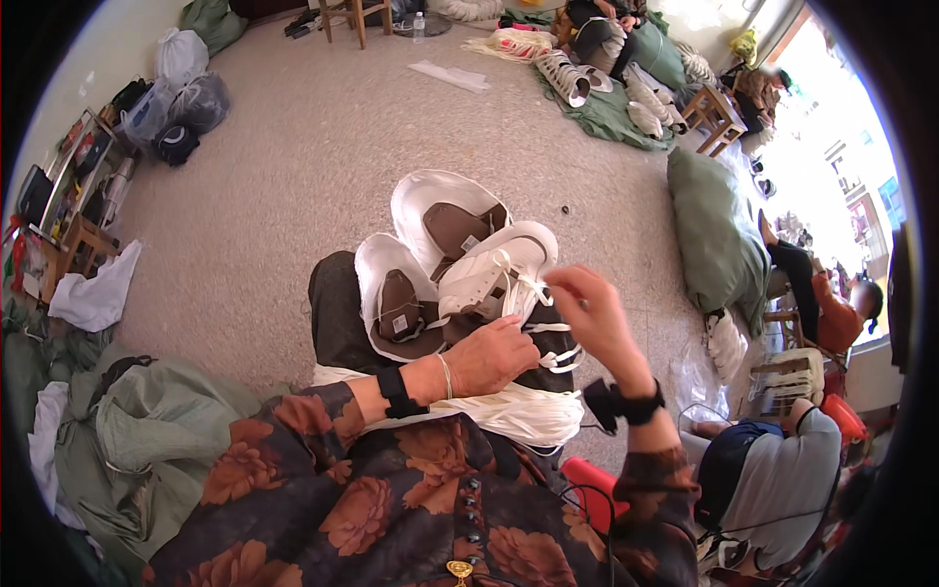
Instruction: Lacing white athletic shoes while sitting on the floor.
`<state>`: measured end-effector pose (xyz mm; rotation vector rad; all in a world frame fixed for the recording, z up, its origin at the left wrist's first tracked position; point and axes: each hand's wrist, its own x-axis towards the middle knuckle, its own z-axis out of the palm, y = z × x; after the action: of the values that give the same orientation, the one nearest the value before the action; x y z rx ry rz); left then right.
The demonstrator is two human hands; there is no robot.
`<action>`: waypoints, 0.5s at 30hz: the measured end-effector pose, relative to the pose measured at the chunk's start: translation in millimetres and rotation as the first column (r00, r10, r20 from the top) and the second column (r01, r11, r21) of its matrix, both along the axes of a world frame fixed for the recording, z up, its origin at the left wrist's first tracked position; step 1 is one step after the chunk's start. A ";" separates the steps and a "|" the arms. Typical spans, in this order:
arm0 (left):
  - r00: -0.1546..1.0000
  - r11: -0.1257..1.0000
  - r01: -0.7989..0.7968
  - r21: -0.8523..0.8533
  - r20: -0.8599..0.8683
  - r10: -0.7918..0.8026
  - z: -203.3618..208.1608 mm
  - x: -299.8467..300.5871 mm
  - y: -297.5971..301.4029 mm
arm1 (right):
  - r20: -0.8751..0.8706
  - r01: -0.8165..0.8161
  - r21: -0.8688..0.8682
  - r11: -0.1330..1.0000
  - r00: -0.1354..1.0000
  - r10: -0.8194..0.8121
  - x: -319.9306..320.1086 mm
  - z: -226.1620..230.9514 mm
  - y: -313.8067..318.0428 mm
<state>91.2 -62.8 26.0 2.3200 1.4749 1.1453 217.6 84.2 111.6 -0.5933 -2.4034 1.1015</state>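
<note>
Across my lap lie white shoe uppers with brown lining. One upper (416, 201) is farthest away, another upper (377, 269) is on the left. The third upper (528, 240), on the right, has a white shoelace (507, 266) threaded through part of its eyelets. My left hand (494, 354) is closed at this upper's near edge, pinching where the lace loops out. Beside the upper, my right hand (590, 301) has its thumb and fingers pinched together on the lace. A bundle of white laces (528, 419) rests across my lap, nearest my body.
Green cloth (147, 416) is heaped at the left. A stuffed green sack (714, 230) stands at the right, near a seated person in orange (836, 313). Another person in grey (787, 479) bends over at the lower right. Strung shoe uppers (562, 78) lie at the far right.
</note>
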 end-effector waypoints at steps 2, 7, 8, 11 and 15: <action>1.000 1.000 -0.006 -0.004 -0.011 0.006 -3.0 -1.5 0.6 | 0.046 0.025 0.067 0.997 0.999 -0.028 -31.8 -20.3 4.1; 0.999 0.999 -0.039 -0.003 -0.028 0.039 -2.0 -8.0 4.2 | 0.257 -0.069 0.263 0.962 0.966 -0.001 -74.6 -43.4 18.0; 0.994 0.996 -0.079 0.046 -0.076 0.082 -1.2 -10.3 6.8 | 0.219 -0.094 0.260 0.961 0.975 0.036 -78.1 -43.8 18.2; 0.986 0.984 -0.150 0.097 -0.062 0.156 -13.0 -27.7 17.6 | 0.262 -0.211 0.150 0.966 0.950 0.167 -81.1 -34.7 23.1; 0.986 0.991 -0.133 0.033 -0.097 0.135 -16.7 -34.5 20.8 | 0.424 -0.348 -0.064 0.935 0.839 0.341 -82.6 -21.2 35.7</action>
<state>56.7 -42.0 9.3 2.3577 1.6835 1.1019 135.0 119.9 90.4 -0.4398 -2.9932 1.1905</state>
